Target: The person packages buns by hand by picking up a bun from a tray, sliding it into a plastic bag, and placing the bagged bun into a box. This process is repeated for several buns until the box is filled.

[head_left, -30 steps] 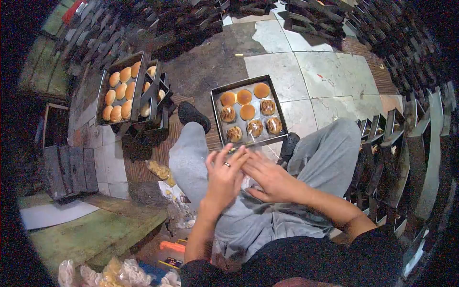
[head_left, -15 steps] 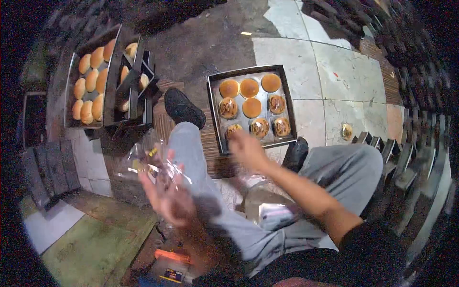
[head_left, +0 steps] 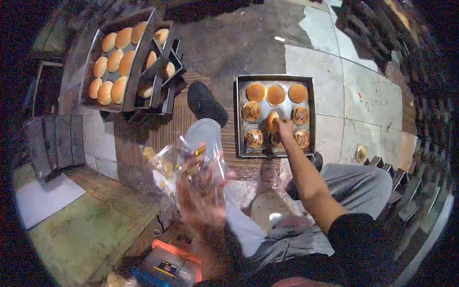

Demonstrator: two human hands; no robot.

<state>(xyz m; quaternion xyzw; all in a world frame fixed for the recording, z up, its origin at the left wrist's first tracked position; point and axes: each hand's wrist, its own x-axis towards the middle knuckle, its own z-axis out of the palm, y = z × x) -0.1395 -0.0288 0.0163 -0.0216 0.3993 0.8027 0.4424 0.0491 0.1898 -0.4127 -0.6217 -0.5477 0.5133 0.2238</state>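
My right hand (head_left: 285,128) pinches a plain round bun (head_left: 272,121) in the middle of a dark square tray (head_left: 275,78). The bun is tilted on its edge. Behind it lies a row of bare golden buns (head_left: 276,95). Buns in clear printed wrappers (head_left: 252,111) lie at both sides and along the near row, one partly hidden by my right forearm. Over my left knee, my left hand (head_left: 203,196) grips crinkled clear plastic bags (head_left: 167,165) with yellow and dark print. Motion blurs its fingers.
At the left, a tilted tray of buns (head_left: 114,61) rests on stacked dark trays (head_left: 160,88). One wrapped bun (head_left: 361,153) lies on the floor tiles at the right, near dark metal pieces (head_left: 377,162). An orange-rimmed box (head_left: 177,251) stands below my left arm.
My right hand has gone from the near-left wrapped bun to the middle bare bun, which was flat and is now gripped and tilted. The bags in my left hand have shifted. The view has turned.
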